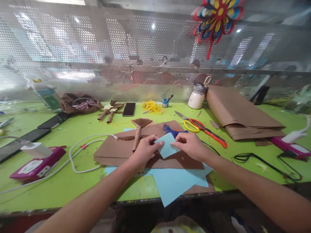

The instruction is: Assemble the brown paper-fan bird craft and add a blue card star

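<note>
A small light-blue paper piece (pixel 166 146) is pinched between both hands above the brown paper sheets (pixel 114 149). My left hand (pixel 145 150) grips its left edge with thumb and fingers. My right hand (pixel 190 144) grips its right corner the same way. Larger light-blue sheets (pixel 175 183) lie under my wrists at the table's near edge. A brown pleated paper fan on a stick (pixel 139 127) rests just left of my left hand. A blue glue gun (pixel 172 130) lies just behind the paper.
Yellow and red-handled scissors (pixel 201 127) lie to the right, beside folded brown paper (pixel 238 115). A white cable (pixel 80 152) and pink device (pixel 36 163) are left. A phone (pixel 129 109), yellow strips (pixel 152 106), white jar (pixel 196 97) and black cable (pixel 267 161) sit around the green table (pixel 73 184).
</note>
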The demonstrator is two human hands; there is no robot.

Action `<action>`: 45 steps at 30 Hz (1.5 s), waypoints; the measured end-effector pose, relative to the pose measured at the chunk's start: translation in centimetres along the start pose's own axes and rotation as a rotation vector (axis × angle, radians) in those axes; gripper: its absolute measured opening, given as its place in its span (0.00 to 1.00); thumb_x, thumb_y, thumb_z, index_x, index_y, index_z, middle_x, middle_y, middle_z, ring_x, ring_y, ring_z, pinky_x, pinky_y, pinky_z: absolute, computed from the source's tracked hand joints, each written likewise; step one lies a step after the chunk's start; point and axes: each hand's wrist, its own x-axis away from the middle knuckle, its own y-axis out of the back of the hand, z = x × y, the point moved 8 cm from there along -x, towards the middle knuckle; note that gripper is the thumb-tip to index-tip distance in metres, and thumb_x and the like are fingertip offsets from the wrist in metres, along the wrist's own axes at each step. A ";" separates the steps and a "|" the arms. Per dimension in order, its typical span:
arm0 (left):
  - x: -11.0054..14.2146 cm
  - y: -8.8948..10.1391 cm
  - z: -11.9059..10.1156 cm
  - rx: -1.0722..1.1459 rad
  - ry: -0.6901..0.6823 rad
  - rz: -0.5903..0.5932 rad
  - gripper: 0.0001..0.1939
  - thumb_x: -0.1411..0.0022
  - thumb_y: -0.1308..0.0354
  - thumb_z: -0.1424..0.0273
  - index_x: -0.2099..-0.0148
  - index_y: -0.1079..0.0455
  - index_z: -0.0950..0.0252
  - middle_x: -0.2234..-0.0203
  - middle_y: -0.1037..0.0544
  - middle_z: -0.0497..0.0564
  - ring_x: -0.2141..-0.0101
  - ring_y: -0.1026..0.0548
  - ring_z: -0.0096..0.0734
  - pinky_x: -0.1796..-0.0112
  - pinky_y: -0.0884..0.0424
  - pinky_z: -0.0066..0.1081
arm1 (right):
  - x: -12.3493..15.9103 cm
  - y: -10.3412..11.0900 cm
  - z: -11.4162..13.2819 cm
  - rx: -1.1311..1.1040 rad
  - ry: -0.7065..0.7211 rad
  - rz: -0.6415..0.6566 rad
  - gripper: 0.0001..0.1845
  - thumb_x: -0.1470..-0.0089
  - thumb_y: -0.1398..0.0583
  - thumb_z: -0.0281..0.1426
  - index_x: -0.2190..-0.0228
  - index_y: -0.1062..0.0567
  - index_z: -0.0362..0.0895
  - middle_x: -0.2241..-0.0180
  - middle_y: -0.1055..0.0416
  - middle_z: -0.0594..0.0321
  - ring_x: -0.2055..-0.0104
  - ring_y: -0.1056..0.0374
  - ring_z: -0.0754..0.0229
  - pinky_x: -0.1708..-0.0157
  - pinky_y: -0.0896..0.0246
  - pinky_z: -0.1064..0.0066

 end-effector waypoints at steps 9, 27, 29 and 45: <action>-0.1 -0.5 0.5 0.166 0.005 0.063 0.19 0.50 0.36 0.61 0.58 0.33 0.66 0.73 0.26 0.48 0.76 0.28 0.24 0.74 0.30 0.25 | -0.2 -0.4 -0.4 0.020 0.121 0.039 0.19 0.47 0.45 0.42 0.82 0.32 0.43 0.83 0.40 0.68 0.78 0.45 0.66 0.78 0.50 0.74; -0.3 -0.2 0.3 0.311 -0.006 -0.009 0.08 0.42 0.44 0.71 0.58 0.34 0.66 0.74 0.28 0.49 0.73 0.28 0.25 0.70 0.28 0.26 | -0.6 2.5 -3.8 -0.396 -0.028 -0.269 0.11 0.50 0.40 0.37 0.71 0.28 0.41 0.78 0.34 0.65 0.75 0.38 0.64 0.74 0.41 0.72; -0.2 -0.2 0.3 0.325 0.017 -0.024 0.07 0.42 0.45 0.73 0.59 0.37 0.66 0.74 0.28 0.49 0.74 0.27 0.27 0.72 0.27 0.28 | -0.9 2.6 -5.1 -0.580 -0.095 -0.274 0.13 0.53 0.38 0.36 0.66 0.28 0.42 0.75 0.31 0.64 0.74 0.36 0.62 0.74 0.39 0.71; 0.1 -0.1 -0.8 0.052 0.005 -0.040 0.07 0.46 0.43 0.71 0.64 0.31 0.66 0.81 0.33 0.45 0.82 0.35 0.20 0.82 0.41 0.19 | 7.9 2.9 1.5 0.951 0.635 0.157 0.22 0.48 0.42 0.39 0.58 0.27 0.35 0.59 0.30 0.47 0.53 0.39 0.45 0.57 0.40 0.57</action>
